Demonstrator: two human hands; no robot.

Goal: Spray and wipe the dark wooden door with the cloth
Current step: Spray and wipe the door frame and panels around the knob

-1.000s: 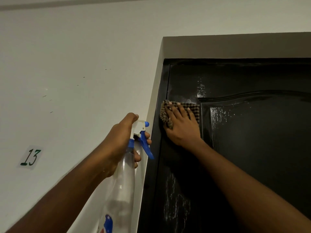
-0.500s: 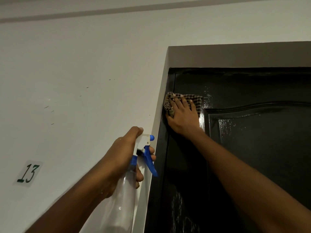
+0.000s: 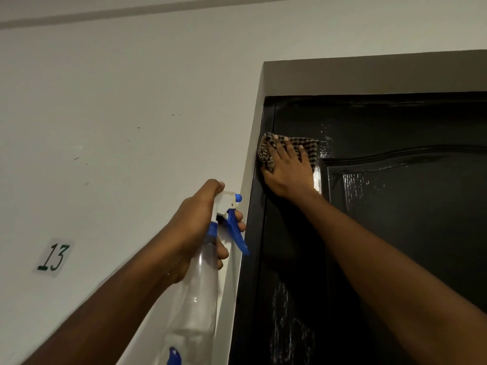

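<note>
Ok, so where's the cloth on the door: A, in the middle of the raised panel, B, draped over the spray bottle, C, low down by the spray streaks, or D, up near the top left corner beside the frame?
D: the right hand presses the checked cloth flat on the door near its top left corner, next to the door frame.

Left hand [image 3: 195,230]: raised, curled round spray bottle [image 3: 195,299] neck
Right hand [image 3: 288,175]: raised higher, fingers straight, flat on cloth [image 3: 308,147]
</note>
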